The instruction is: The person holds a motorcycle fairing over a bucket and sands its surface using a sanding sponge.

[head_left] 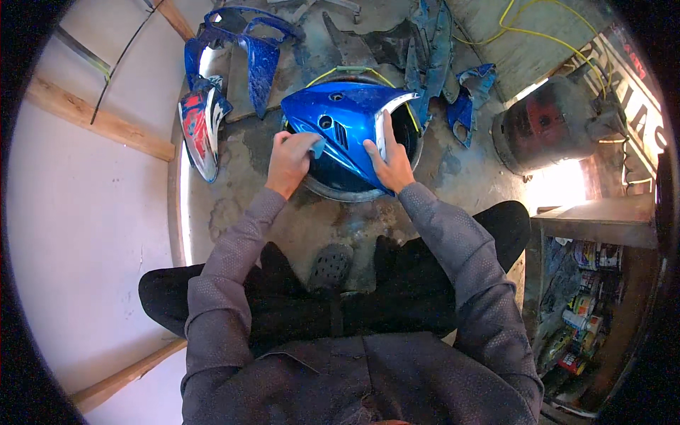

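Observation:
A glossy blue motorcycle fairing panel (361,113) with round holes, slots and a pale worn right edge rests across a round dark basin (343,196). At the panel's lower left, my left hand (286,161) pinches a small blue-grey piece (319,147) that looks like folded sandpaper, held against the panel or just above it. My right hand (394,164) grips the panel's right edge, thumb on the blue face and index finger stretched along the pale strip. Its other fingers are partly hidden.
More blue fairing parts (262,67) and a red-and-white one (202,127) lie at the far left. Dark panels (386,44) lie beyond the basin. On the right stand a metal tank (545,127) with a yellow hose (545,37) and a wooden shelf (598,221) holding several cans.

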